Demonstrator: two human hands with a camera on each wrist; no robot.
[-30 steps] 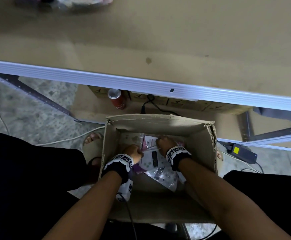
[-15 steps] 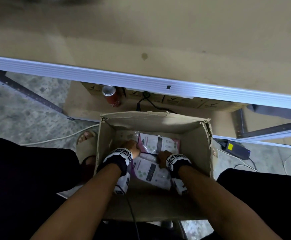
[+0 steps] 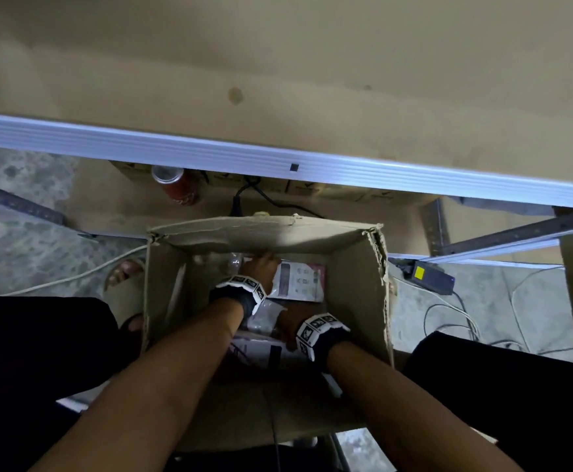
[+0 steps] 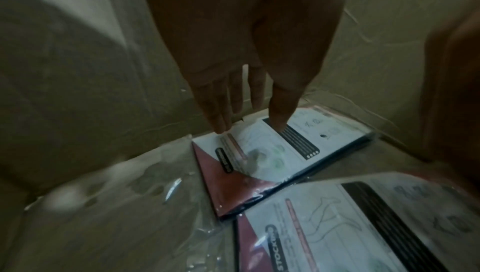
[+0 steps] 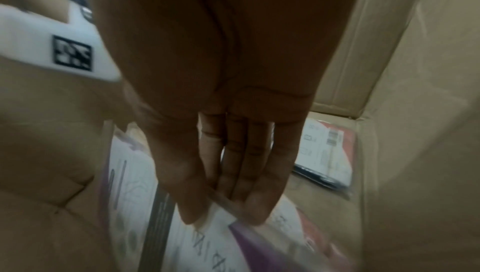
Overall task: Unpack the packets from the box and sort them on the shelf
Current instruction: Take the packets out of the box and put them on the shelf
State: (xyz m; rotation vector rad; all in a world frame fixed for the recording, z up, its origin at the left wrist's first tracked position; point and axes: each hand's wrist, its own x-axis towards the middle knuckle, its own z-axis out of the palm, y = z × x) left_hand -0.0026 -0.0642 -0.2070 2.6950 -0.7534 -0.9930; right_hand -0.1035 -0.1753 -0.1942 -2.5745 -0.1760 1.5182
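Note:
An open cardboard box (image 3: pixel 356 284) stands on the floor between my legs, below the tan shelf (image 3: pixel 278 80). A white and maroon packet (image 3: pixel 300 281) lies by the far wall. My left hand (image 3: pixel 261 267) reaches over it, and in the left wrist view its straight fingers (image 4: pixel 221 120) touch that far packet (image 4: pixel 285 153). A second packet (image 3: pixel 264 352) with a purple corner lies at the near side. My right hand (image 3: pixel 290 330) is on it, and in the right wrist view the right hand (image 5: pixel 223 214) pinches its film edge above the printed face (image 5: pixel 207 245).
Crumpled clear plastic (image 4: pixel 103 184) lies on the box floor at the left. A red can (image 3: pixel 176 185) and a black plug stand under the shelf's metal edge (image 3: pixel 278 161). A power adapter (image 3: pixel 431 275) and cables lie on the floor at the right, my sandalled foot (image 3: pixel 124 287) at the left.
My right hand has drawn one packet back to the near side of the box. My left hand has moved forward onto the packet by the far wall.

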